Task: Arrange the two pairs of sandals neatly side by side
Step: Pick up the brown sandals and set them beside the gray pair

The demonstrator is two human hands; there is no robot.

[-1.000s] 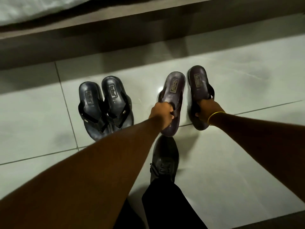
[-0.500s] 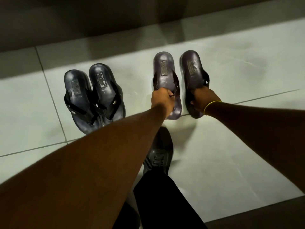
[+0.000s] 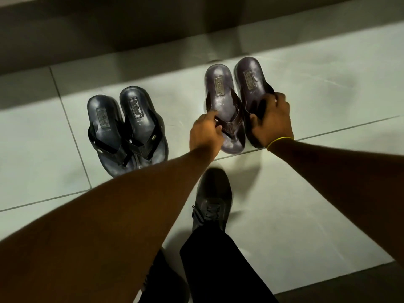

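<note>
Two pairs of dark sandals lie on the pale tiled floor, heels away from me. The black pair sits on the left: one sandal (image 3: 104, 127) and its mate (image 3: 142, 123) touch and overlap at the toes. The brown pair is on the right, close together. My left hand (image 3: 205, 134) pinches the strap of the left brown sandal (image 3: 220, 92). My right hand (image 3: 271, 119), with a yellow band at the wrist, grips the strap of the right brown sandal (image 3: 249, 79). Both brown sandals rest flat on the floor.
A dark low ledge or step (image 3: 131, 29) runs along the far side just beyond the sandals. My own black shoe (image 3: 213, 200) and dark trouser leg (image 3: 218, 265) stand directly below the brown pair. Tile joints cross the floor.
The brown sandals have been set parallel and closer together, heels away from me. My hands have shifted from gripping the sandals' sides to holding their straps. The black pair has not moved.
</note>
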